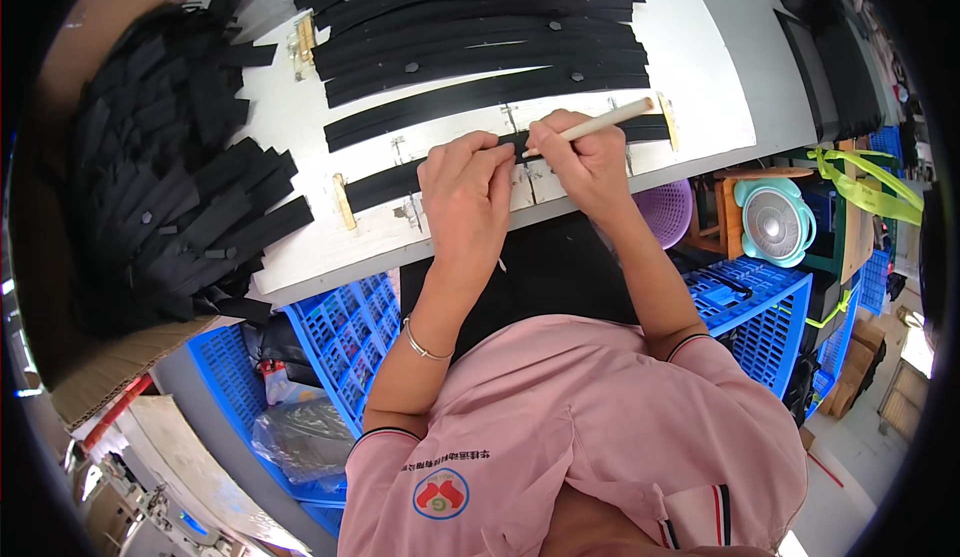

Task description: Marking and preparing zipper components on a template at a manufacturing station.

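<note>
A black fabric strip (pixel 385 186) lies across the white board (pixel 705 67), near its front edge. My left hand (pixel 463 189) rests on the strip's middle, fingers bent and pressed together at the cloth. Just right of it, my right hand (pixel 588 162) grips a pale, pen-like marking stick (pixel 620 117), its lower end down at the strip. Dark marks and yellowish tape pieces (pixel 345 202) show on the board around the strip. Beyond my hands, several more black strips (pixel 470 52) lie in rows.
A heap of black strips (pixel 190 187) fills the left side, by a cardboard box edge (pixel 120 372). Blue plastic crates (pixel 340 342) stand below the table on both sides. A purple basket (pixel 668 212) and a turquoise fan (pixel 776 223) are at the right.
</note>
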The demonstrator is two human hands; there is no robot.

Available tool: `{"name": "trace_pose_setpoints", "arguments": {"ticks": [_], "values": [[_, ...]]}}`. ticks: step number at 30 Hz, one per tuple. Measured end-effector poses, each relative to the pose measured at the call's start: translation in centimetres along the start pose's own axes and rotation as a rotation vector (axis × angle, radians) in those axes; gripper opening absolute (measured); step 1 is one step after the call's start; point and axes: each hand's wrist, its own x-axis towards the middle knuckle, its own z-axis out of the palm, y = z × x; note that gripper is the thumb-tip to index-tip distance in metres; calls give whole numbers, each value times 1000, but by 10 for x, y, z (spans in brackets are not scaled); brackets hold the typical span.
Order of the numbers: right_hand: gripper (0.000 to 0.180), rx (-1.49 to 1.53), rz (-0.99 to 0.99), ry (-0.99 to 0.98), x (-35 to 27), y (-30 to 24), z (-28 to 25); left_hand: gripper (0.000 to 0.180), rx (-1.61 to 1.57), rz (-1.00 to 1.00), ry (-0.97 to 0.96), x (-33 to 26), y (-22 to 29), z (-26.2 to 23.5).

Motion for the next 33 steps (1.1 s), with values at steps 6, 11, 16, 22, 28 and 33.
{"name": "trace_pose_setpoints", "arguments": {"ticks": [6,11,16,22,28,33], "values": [[19,-104,-61,-64,1,4,-2,13,-4,-24,-3,0,2,2],[18,-125,-147,-58,4,3,-7,12,6,-23,-15,1,3,1],[16,115,19,114,-5,3,-44,11,41,-55,-35,2,5,-1],[21,24,160,268,-1,23,-84,11,76,-34,-38,1,6,0],[23,46,179,249,3,21,-85,12,123,-66,-74,1,10,-3],[22,27,113,174,2,31,-91,12,144,-85,-98,4,16,0]]}}
